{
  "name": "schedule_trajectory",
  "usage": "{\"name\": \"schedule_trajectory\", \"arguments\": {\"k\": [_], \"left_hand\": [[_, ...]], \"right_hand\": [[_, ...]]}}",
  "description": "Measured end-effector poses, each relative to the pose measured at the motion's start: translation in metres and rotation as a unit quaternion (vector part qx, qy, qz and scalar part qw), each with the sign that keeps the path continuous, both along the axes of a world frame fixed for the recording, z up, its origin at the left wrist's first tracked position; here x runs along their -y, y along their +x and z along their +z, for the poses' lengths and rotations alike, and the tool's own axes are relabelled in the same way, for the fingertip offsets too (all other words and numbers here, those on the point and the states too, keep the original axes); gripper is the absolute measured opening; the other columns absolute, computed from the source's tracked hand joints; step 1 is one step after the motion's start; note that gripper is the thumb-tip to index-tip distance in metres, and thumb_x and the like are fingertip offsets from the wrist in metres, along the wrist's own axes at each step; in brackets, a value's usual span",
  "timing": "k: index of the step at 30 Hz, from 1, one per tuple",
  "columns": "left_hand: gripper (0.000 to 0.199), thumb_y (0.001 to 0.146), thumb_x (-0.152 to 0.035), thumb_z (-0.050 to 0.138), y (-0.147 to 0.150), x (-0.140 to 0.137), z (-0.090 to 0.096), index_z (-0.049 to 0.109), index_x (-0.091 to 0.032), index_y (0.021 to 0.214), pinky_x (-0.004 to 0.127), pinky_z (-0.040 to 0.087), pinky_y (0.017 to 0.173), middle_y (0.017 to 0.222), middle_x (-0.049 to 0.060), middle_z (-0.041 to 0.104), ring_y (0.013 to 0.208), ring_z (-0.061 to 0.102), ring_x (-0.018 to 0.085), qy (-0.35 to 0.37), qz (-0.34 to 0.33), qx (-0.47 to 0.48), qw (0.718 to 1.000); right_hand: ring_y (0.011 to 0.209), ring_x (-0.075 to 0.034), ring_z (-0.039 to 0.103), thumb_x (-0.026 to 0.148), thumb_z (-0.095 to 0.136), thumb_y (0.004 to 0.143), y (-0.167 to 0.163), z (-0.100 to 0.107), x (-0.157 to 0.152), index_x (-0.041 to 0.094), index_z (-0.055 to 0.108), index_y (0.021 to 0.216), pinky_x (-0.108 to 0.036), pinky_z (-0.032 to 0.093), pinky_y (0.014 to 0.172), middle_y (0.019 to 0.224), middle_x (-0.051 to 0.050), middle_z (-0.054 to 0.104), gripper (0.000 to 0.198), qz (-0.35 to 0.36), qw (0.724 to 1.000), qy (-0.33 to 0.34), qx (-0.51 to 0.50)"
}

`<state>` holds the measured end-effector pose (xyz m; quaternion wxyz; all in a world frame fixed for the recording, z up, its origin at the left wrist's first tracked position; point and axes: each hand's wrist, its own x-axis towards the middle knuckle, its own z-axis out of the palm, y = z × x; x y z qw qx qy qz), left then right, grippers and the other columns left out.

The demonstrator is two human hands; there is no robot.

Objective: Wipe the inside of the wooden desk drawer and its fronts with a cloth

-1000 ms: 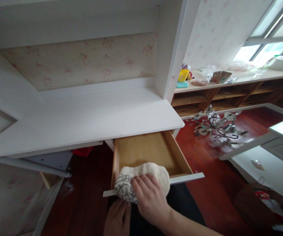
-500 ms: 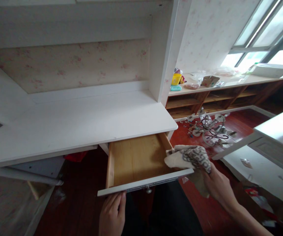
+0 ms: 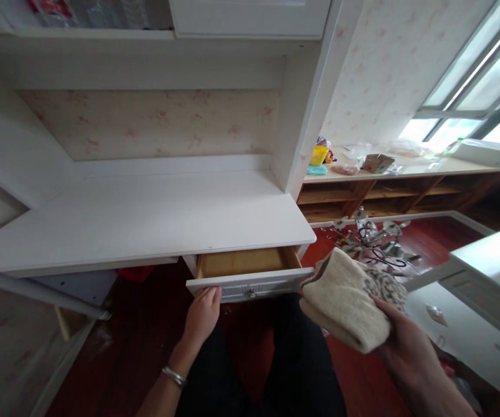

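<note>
My left hand (image 3: 203,313) presses flat against the white front of a wooden drawer (image 3: 250,283) under the white desk (image 3: 146,220); the drawer stands only a little way out, showing a strip of its bare wooden inside. My right hand (image 3: 400,339) holds a folded cream cloth (image 3: 348,301) with a dark patterned part, off to the right of the drawer and above the red floor. A silver bracelet (image 3: 173,376) sits on my left wrist.
A tangled metal chandelier (image 3: 374,237) lies on the red wooden floor to the right. Behind it a low wooden shelf (image 3: 406,188) carries a yellow cup, bags and a small box under a sloped window. White furniture panels (image 3: 488,272) stand at the right edge.
My right hand lifted the cloth out of the drawer and carried it right. My left hand has pushed the drawer from wide open to nearly closed.
</note>
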<state>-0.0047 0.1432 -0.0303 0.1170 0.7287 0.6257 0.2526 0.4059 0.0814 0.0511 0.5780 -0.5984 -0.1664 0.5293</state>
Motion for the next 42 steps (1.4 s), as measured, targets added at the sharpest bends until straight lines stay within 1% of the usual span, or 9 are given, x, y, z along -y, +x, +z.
{"name": "schedule_trajectory", "arguments": {"k": [5, 12, 16, 21, 24, 27, 29, 35, 42], "left_hand": [[0.041, 0.101, -0.032, 0.027, 0.001, -0.043, 0.003, 0.065, -0.018, 0.096, 0.034, 0.046, 0.095, 0.104, 0.009, 0.069, 0.103, 0.062, 0.020, -0.056, -0.003, 0.001, 0.998], [0.040, 0.099, -0.033, 0.034, 0.003, -0.093, 0.002, 0.057, -0.008, 0.120, 0.037, 0.039, 0.107, 0.125, 0.018, 0.061, 0.123, 0.054, 0.023, -0.072, 0.005, 0.016, 0.997], [0.036, 0.096, -0.029, 0.041, -0.001, -0.095, 0.008, 0.059, -0.009, 0.120, 0.036, 0.040, 0.106, 0.127, 0.017, 0.061, 0.121, 0.056, 0.023, -0.088, -0.022, 0.010, 0.996], [0.031, 0.096, -0.031, 0.041, -0.018, -0.088, 0.046, 0.064, -0.021, 0.113, 0.030, 0.048, 0.098, 0.116, 0.005, 0.067, 0.108, 0.062, 0.016, -0.057, -0.119, 0.011, 0.991], [0.031, 0.097, -0.033, 0.039, -0.036, -0.100, 0.082, 0.064, -0.022, 0.112, 0.030, 0.049, 0.096, 0.114, 0.005, 0.066, 0.104, 0.063, 0.016, 0.037, -0.091, 0.009, 0.995], [0.035, 0.095, -0.035, 0.040, -0.063, -0.123, 0.106, 0.059, -0.018, 0.120, 0.034, 0.044, 0.105, 0.122, 0.010, 0.061, 0.116, 0.057, 0.020, 0.130, 0.003, -0.036, 0.991], [0.040, 0.095, -0.035, 0.040, -0.083, -0.139, 0.108, 0.057, -0.014, 0.125, 0.036, 0.039, 0.110, 0.129, 0.013, 0.057, 0.124, 0.051, 0.022, 0.134, 0.061, -0.084, 0.985], [0.054, 0.097, -0.043, 0.029, -0.122, -0.163, 0.072, 0.045, -0.020, 0.142, 0.067, 0.023, 0.111, 0.153, 0.015, 0.036, 0.137, 0.038, 0.033, -0.036, 0.246, -0.170, 0.954], [0.056, 0.098, -0.049, 0.019, -0.122, -0.161, 0.065, 0.044, -0.028, 0.144, 0.069, 0.014, 0.112, 0.156, 0.007, 0.035, 0.143, 0.028, 0.029, -0.072, 0.230, -0.184, 0.953]], "right_hand": [[0.098, -0.029, 0.070, 0.030, 0.059, 0.082, -0.033, -0.004, -0.006, 0.018, 0.064, 0.101, -0.045, 0.060, 0.085, 0.096, -0.011, 0.073, 0.023, 0.043, 0.997, 0.001, -0.070], [0.107, -0.028, 0.067, 0.038, 0.047, 0.093, -0.081, -0.050, -0.028, 0.018, 0.064, 0.103, -0.048, 0.057, 0.088, 0.101, -0.010, 0.073, 0.028, 0.104, 0.981, 0.015, -0.163], [0.095, -0.022, 0.070, 0.024, 0.052, 0.092, -0.110, -0.077, -0.061, 0.017, 0.063, 0.104, -0.042, 0.056, 0.089, 0.096, -0.006, 0.074, 0.017, 0.016, 0.955, -0.030, -0.295], [0.078, -0.018, 0.070, 0.018, 0.050, 0.093, -0.144, -0.101, -0.112, 0.017, 0.062, 0.097, -0.037, 0.058, 0.080, 0.084, -0.003, 0.073, 0.013, -0.063, 0.923, -0.069, -0.373], [0.074, -0.018, 0.070, 0.020, 0.047, 0.095, -0.155, -0.108, -0.139, 0.018, 0.062, 0.097, -0.038, 0.058, 0.079, 0.081, -0.002, 0.072, 0.016, -0.079, 0.920, -0.062, -0.378], [0.076, -0.020, 0.070, 0.026, 0.045, 0.097, -0.160, -0.110, -0.158, 0.018, 0.062, 0.099, -0.042, 0.058, 0.078, 0.078, -0.002, 0.072, 0.019, -0.076, 0.922, -0.060, -0.374], [0.076, -0.021, 0.070, 0.028, 0.044, 0.097, -0.161, -0.109, -0.165, 0.019, 0.061, 0.100, -0.043, 0.058, 0.077, 0.076, -0.002, 0.071, 0.020, -0.076, 0.925, -0.062, -0.366], [0.068, -0.018, 0.069, 0.023, 0.045, 0.096, -0.163, -0.101, -0.171, 0.020, 0.062, 0.104, -0.040, 0.058, 0.075, 0.074, 0.001, 0.071, 0.019, -0.119, 0.930, -0.074, -0.341], [0.074, -0.017, 0.069, 0.017, 0.049, 0.093, -0.169, -0.056, -0.169, 0.020, 0.064, 0.109, -0.037, 0.059, 0.075, 0.084, -0.001, 0.073, 0.022, -0.128, 0.938, -0.023, -0.321]]}}
